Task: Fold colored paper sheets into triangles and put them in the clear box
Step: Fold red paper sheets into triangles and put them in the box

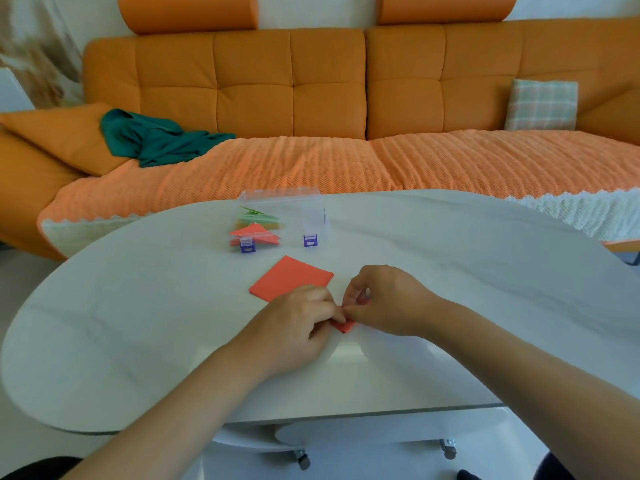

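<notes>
Left hand [294,327] and right hand [384,299], each grip pinching the sheet [343,326], folded it; corners likely needed matching before creasing.

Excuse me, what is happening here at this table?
A person is folding a small red paper piece on the white oval table. The left hand holds it down and pinches it, while the right hand pinches its edge. Unfolded red square paper lies flat just behind the hands. Further back, the clear plastic box already holds folded green, orange and red triangles.
</notes>
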`<state>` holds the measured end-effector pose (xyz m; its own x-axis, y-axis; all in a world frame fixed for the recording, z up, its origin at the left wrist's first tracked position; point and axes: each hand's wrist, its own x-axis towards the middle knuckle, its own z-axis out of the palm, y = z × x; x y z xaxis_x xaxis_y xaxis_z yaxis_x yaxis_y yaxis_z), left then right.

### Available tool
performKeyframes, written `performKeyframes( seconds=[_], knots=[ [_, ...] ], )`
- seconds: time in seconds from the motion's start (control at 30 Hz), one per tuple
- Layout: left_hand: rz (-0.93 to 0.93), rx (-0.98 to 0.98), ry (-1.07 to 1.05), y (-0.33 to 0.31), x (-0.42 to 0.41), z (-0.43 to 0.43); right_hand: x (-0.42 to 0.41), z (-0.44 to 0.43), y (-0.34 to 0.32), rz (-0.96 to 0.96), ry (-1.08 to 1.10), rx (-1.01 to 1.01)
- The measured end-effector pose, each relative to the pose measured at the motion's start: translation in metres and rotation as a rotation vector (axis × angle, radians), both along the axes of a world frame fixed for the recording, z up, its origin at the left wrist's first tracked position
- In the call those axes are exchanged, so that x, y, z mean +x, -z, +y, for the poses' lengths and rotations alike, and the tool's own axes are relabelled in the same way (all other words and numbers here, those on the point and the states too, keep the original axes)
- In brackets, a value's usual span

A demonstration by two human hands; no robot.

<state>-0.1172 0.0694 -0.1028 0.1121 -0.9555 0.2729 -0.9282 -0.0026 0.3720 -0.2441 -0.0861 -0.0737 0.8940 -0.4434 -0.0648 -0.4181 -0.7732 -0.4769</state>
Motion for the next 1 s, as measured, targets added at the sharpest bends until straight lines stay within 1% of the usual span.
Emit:
performKeyframes(
  seconds=[0.17, 0.27, 0.5, 0.67, 0.8, 1.0],
  knots=[
    [-0.123, 0.048, 0.011, -0.003, -0.011, 0.005, -0.013, -0.005, -0.005, -0.009, 0.012, 0.114],
    [-0.139, 0.059, 0.018, -0.004, -0.014, 0.008, -0.013, -0.005, -0.004, -0.011, 0.033, 0.152],
    [-0.169, 0.089, 0.016, -0.004, -0.017, 0.011, -0.010, -0.011, -0.002, 0.003, 0.025, 0.128],
    [-0.185, 0.094, 0.003, -0.001, -0.017, 0.010, -0.012, -0.025, -0.003, 0.015, 0.078, 0.119],
    [-0.180, 0.108, -0.038, -0.001, -0.021, 0.005, -0.010, -0.026, -0.002, 0.023, 0.076, 0.132],
    [-0.237, 0.131, -0.113, 0.000, -0.027, -0.006, -0.012, -0.025, 0.000, 0.017, 0.075, 0.163]
  ],
)
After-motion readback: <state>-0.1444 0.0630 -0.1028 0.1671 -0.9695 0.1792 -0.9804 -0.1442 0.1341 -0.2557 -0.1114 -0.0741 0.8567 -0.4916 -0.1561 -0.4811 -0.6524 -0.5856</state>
